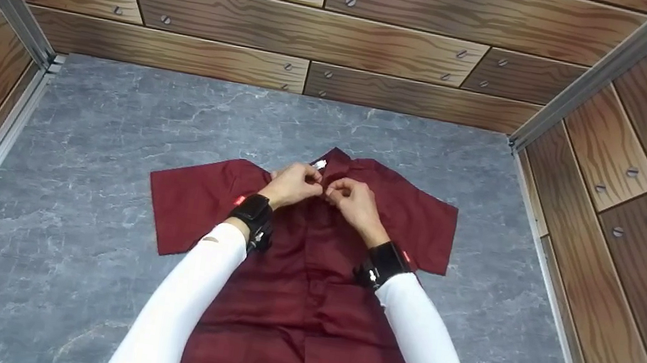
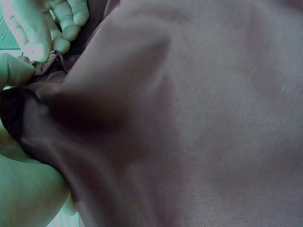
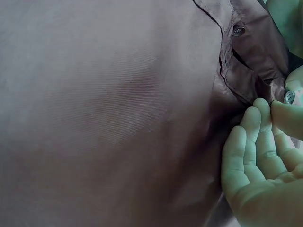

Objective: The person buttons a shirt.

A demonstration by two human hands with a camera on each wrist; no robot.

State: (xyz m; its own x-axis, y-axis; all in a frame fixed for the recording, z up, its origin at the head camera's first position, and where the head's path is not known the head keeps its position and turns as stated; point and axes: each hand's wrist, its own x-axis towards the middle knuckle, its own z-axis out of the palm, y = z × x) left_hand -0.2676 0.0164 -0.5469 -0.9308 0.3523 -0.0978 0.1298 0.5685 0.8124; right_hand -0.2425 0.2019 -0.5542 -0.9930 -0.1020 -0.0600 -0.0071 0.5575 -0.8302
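Head view puts the dark red shirt point(image 1: 349, 362) flat on the grey tabletop point(image 1: 99, 112), collar point(image 1: 338, 159) pointing away from me, sleeves spread to either side. Lying this way, I judge, the front opening faces up between my arms, within easy reach of both hands. A white tag point(image 1: 321, 163) shows at the neck.

My left hand point(image 1: 296, 185) and right hand point(image 1: 356, 206) meet just below the collar, nearly touching. Each grip is narrow: thumb and fingertips pinch cloth at the front edges, the left on a gathered fold, the right on an edge close to a small button point(image 3: 289, 97). I take the fingertip hold to be for fine control, since the button is so small; two opposed pinches probably keep both edges from slipping. Whether the button is through a hole, I cannot tell. Another button point(image 3: 238, 31) sits on the cloth nearby.
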